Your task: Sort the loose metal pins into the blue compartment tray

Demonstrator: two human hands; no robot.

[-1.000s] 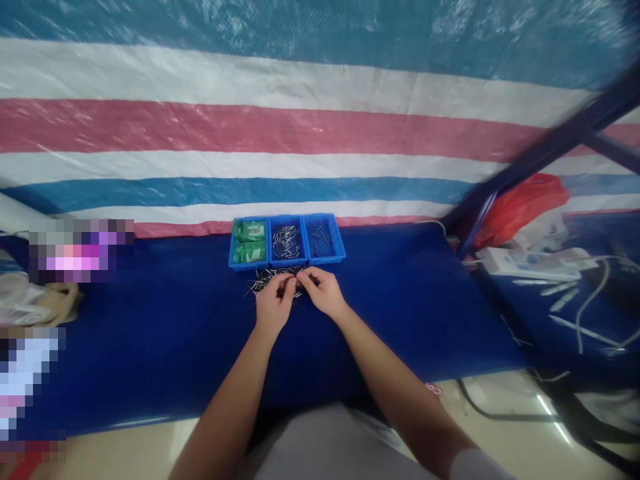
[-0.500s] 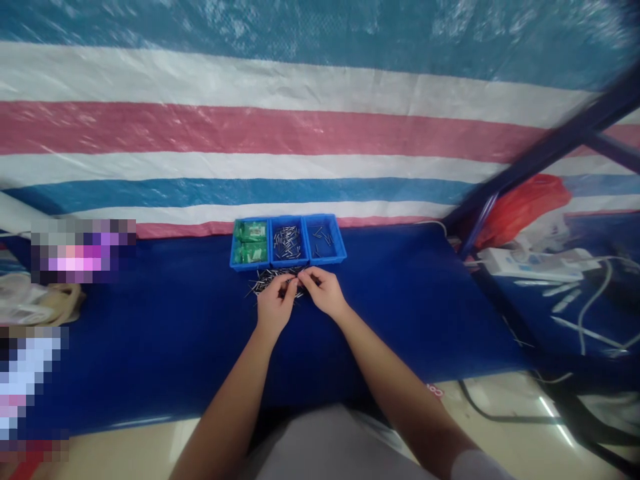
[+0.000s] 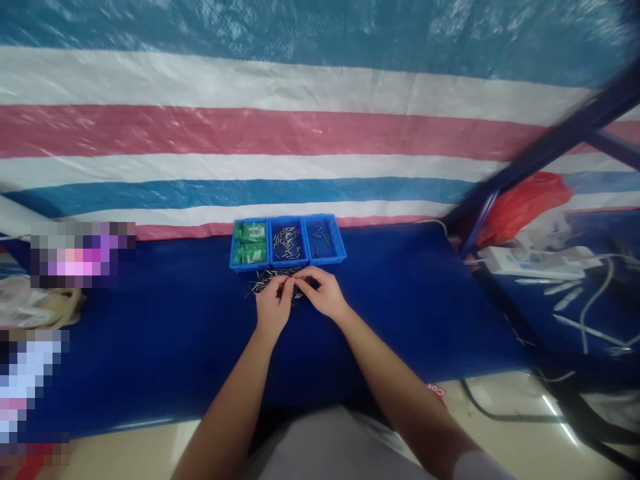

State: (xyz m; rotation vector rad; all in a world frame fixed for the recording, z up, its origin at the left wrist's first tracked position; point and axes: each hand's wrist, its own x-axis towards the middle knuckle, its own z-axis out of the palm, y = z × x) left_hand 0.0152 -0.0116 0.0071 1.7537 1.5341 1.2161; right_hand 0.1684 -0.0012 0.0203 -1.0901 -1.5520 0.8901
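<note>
My left hand (image 3: 273, 303) and my right hand (image 3: 324, 292) meet fingertip to fingertip over a pile of thin dark metal pins (image 3: 263, 283) on the blue table. Both are closed in a pinch; whatever lies between the fingertips is too small to make out. Just behind the pile stand three blue bins side by side. The left bin (image 3: 243, 268) holds green packets (image 3: 251, 232). Many short metal pins lie in the middle bin (image 3: 290, 263), and only several in the right bin (image 3: 336, 257).
The blue table (image 3: 410, 300) runs up to a striped plastic sheet (image 3: 320, 133). At the right are a dark metal frame (image 3: 545, 153), a red plastic bag (image 3: 525, 203) and a white power strip (image 3: 530, 262) with cables. Bagged items (image 3: 30, 303) lie at the left edge.
My fingertips have drawn closer together, the right fingers shifting slightly left toward the left thumb. The bins and the pile have stayed in place.
</note>
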